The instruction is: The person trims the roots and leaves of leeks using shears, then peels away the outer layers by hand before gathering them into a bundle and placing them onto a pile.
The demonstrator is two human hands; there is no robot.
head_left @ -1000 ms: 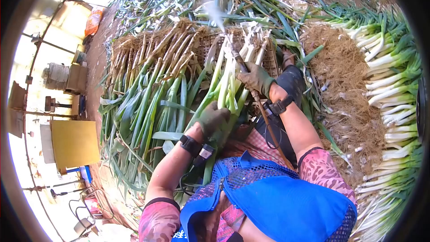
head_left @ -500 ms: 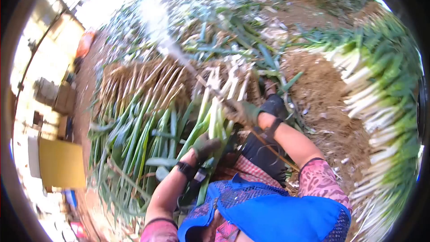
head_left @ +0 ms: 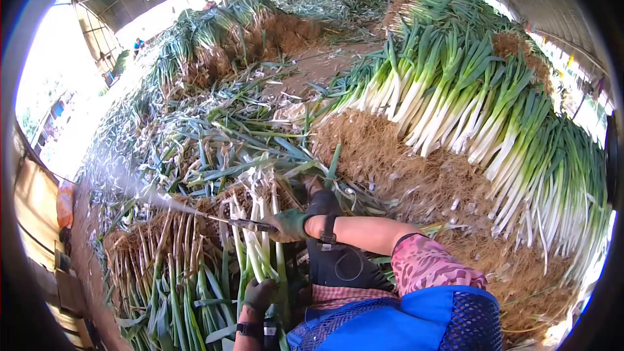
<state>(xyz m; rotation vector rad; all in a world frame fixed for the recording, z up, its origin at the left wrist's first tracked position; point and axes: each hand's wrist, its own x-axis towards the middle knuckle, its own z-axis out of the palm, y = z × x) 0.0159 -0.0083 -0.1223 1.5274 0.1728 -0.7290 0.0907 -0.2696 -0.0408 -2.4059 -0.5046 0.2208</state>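
My right hand (head_left: 290,224), in a green glove, grips a thin metal spray nozzle (head_left: 242,222) that points left and blows a pale jet (head_left: 140,194) across the pile. My left hand (head_left: 259,295), also gloved, is closed around a bunch of green onions (head_left: 260,255) with white stalks pointing away from me. The bunch lies on a heap of unpeeled onions (head_left: 170,266) with brown roots. A thin hose loops by my dark knee (head_left: 338,265).
A long stack of cleaned white-stalked onions (head_left: 494,130) runs along the right, with a mat of brown root trimmings (head_left: 390,169) before it. Discarded green leaves (head_left: 214,136) cover the ground ahead. More heaps (head_left: 227,32) and distant people stand at the shed's far end.
The view has tilted up from the pile toward the shed's far end. My right hand has swung the nozzle from pointing away to pointing left. My left hand still holds the bunch.
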